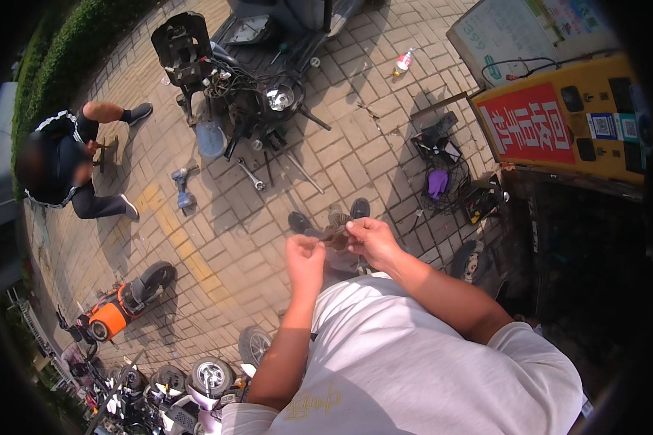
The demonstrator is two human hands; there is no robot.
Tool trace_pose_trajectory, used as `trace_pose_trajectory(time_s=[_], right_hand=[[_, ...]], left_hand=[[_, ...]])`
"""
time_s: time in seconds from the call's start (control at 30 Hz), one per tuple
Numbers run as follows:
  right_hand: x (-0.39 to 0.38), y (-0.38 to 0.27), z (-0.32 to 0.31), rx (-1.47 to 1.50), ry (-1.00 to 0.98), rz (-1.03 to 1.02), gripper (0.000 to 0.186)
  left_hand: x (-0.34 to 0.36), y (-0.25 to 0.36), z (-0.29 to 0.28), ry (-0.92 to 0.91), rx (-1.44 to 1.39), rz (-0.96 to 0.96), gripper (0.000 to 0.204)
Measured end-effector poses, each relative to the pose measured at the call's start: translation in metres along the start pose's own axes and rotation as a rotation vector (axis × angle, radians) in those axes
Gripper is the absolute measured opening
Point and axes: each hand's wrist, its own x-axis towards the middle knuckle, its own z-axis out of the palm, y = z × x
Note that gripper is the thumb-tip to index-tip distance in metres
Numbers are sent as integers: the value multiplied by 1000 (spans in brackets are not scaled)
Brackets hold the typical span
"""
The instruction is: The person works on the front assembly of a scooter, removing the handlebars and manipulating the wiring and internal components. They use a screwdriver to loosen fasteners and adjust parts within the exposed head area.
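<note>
I stand on a brick pavement and hold both hands up in front of my chest. My left hand [305,259] is closed, fingers pinched toward a small dark brownish object [336,233]. My right hand [370,238] grips that same small object from the right side. The object is too small to identify. My shoes [300,221] show below the hands. A partly stripped scooter [247,87] with loose wires stands on the pavement ahead of me.
A wrench [251,175] and a cordless drill [183,190] lie near the scooter. A person in dark clothes [65,163] crouches at the left. A yellow and red cabinet [559,123] stands right, with cables and a purple glove [437,183]. Parked scooters [123,304] are behind.
</note>
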Motion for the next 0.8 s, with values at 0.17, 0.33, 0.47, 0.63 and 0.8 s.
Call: trace_pose_trajectory(time_s=[0.17,0.33,0.47,0.63,0.8], right_hand=[[5,-9,14,281,15,-102,11],[39,8,-1,33,-64,-69,12],[28,-9,24,-496,-98,-270,28],[23,-35,45,-395,-62,-79,17],[30,-34,50,-3,-111,55,13]], left_hand=[[33,-11,-19,209,-15,-197,18],[67,3,-20,293,-208,-181,21],[101,-5,-16,355,-146,-53,22],[109,-14,-10,386,259,78,21],[104,-15,-13,216,696,199,16]])
